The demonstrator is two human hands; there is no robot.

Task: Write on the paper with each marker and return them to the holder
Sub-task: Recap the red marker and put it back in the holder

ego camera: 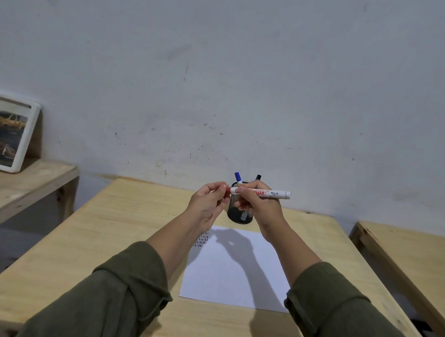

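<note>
I hold a white marker with red lettering (268, 193) level above the table. My right hand (259, 208) grips its barrel. My left hand (209, 201) pinches its red cap end. Behind my hands stands a black mesh holder (239, 216) with a blue-capped marker (238, 177) and a dark-capped marker (258, 177) sticking up out of it. A white sheet of paper (237, 273) lies on the wooden table (111, 240) below, with rows of short red and dark strokes (202, 240) near its upper left corner.
A grey wall rises just behind the table. A lower wooden shelf (24, 185) at the left carries a framed picture (8, 133) leaning on the wall. Another wooden table (411, 255) stands at the right across a narrow gap.
</note>
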